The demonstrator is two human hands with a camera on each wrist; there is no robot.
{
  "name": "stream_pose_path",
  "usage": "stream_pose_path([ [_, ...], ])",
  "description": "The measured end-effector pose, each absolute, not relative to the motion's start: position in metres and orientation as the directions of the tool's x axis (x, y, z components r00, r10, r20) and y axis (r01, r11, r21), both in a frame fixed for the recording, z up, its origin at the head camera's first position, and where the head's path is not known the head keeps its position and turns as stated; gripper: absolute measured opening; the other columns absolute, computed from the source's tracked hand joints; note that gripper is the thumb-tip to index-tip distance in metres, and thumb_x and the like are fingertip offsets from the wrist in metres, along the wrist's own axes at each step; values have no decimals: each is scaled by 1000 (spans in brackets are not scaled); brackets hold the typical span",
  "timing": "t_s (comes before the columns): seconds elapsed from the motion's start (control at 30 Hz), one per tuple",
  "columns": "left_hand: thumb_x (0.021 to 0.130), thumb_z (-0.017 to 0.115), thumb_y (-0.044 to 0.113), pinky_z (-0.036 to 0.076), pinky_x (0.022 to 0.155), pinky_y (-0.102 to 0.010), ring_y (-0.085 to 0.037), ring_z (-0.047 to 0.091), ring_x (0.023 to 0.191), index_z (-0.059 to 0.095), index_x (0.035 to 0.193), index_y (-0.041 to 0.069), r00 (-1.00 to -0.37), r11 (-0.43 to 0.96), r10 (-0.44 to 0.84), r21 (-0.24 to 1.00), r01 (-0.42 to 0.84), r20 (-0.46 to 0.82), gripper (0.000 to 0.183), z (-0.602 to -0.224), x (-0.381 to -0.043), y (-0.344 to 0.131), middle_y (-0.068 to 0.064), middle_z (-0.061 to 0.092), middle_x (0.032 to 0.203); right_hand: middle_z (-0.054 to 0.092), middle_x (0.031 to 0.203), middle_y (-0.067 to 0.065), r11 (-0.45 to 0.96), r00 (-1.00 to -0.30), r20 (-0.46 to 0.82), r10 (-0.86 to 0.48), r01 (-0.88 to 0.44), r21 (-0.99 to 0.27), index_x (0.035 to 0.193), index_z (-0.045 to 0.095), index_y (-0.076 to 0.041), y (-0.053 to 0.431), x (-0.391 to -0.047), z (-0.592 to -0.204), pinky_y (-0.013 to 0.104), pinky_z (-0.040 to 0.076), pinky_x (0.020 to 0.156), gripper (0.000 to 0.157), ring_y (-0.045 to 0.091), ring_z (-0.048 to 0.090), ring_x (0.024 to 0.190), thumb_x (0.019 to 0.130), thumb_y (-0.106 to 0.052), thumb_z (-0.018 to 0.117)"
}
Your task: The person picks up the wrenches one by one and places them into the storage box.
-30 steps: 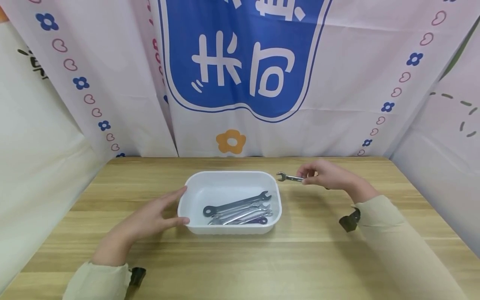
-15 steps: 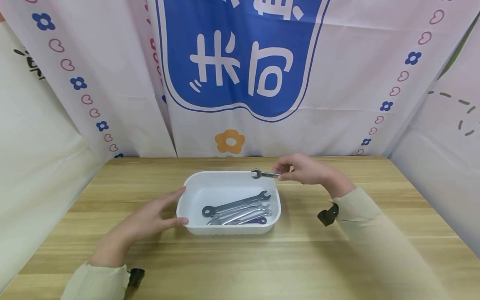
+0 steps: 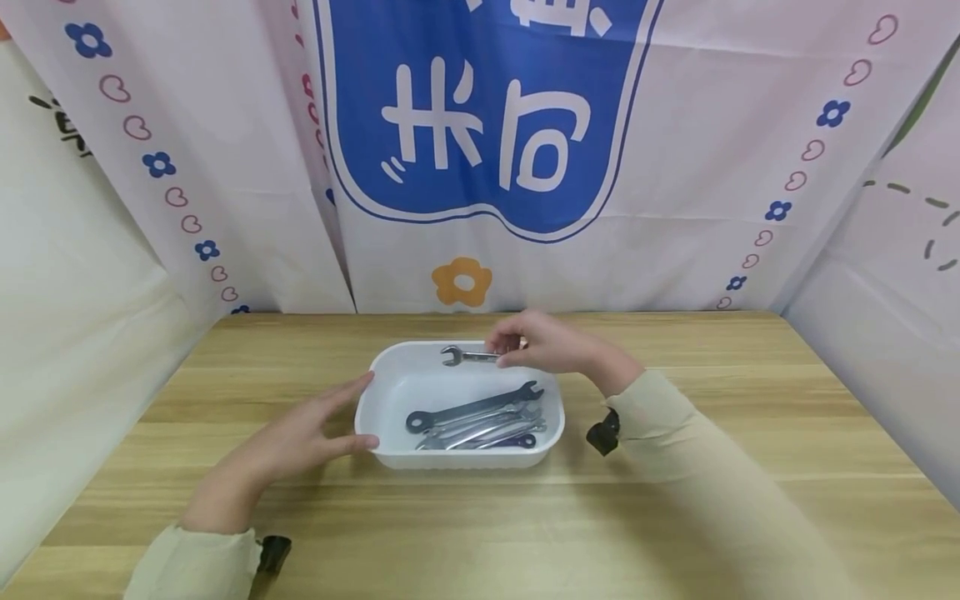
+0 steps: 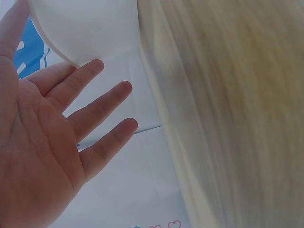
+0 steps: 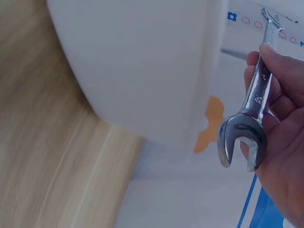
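Note:
A white plastic bin (image 3: 390, 459) stands on the wooden table with several wrenches in it. On top lies a dark wrench (image 3: 472, 408), silver wrenches (image 3: 483, 429) beside it and a purple-tinted one (image 3: 527, 441) at the front. My right hand (image 3: 551, 343) pinches a silver double open-end wrench (image 3: 478, 357) over the bin's back right part; both open ends show in the right wrist view. At the bin's left end, my left hand (image 3: 303, 433) touches the rim with thumb and fingertips, its fingers extended and spread in the left wrist view.
The wooden table (image 3: 480, 533) runs back to a white printed curtain (image 3: 652, 267) with a blue panel. White cloth hangs at both sides. A black strap piece (image 3: 604, 432) sits at the right wrist, another (image 3: 273, 552) at the left.
My right hand has moved left with the silver wrench, from beside the bin's right end to over the bin. The left hand and the bin stay in place.

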State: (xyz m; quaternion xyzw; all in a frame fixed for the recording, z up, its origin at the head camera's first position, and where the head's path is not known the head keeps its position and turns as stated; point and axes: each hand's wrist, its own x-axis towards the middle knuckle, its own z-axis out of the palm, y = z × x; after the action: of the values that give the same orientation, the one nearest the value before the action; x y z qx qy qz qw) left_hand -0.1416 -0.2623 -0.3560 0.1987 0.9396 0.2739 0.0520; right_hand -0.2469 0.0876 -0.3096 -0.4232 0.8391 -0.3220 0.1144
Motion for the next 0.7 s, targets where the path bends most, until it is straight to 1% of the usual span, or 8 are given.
stream_pose_path([
  [0.07,88,70,51,34,110,-69,-50,36,142,31,156,8,-915,770,402,536,346,14,89,-356,-141,-262,-24,36,157,70,91,7,406,-588,98,-803,-660,-632,105,70,0,80,-248,-313,34,57,80,14,12,61,83,91,-2,68],
  [0.17,88,70,50,33,110,-69,-50,35,142,32,156,8,-915,767,404,539,349,18,89,-356,-141,-262,-24,35,157,71,91,7,403,-576,89,-812,-665,-629,104,70,0,72,-249,-321,32,58,81,14,10,61,82,90,-1,68],
  [0.37,87,70,51,33,110,-69,-50,35,142,32,156,9,-918,770,397,541,338,9,89,-357,-142,-262,-23,35,158,71,91,6,447,-602,37,-798,-630,-635,104,70,-1,62,-252,-338,21,56,80,14,9,62,83,90,-1,68],
  [0.5,87,71,52,34,110,-69,-49,35,142,32,156,9,-917,766,398,548,336,6,90,-357,-143,-261,-22,35,158,71,91,5,472,-610,10,-792,-623,-623,104,71,-3,57,-255,-347,19,55,79,15,9,62,84,89,0,68],
  [0.7,87,70,52,34,110,-69,-49,35,142,31,156,9,-919,768,394,550,328,-3,90,-357,-143,-262,-23,35,158,71,93,5,491,-605,-12,-796,-634,-597,104,71,-4,51,-257,-355,20,54,81,15,10,63,86,89,-1,68],
])
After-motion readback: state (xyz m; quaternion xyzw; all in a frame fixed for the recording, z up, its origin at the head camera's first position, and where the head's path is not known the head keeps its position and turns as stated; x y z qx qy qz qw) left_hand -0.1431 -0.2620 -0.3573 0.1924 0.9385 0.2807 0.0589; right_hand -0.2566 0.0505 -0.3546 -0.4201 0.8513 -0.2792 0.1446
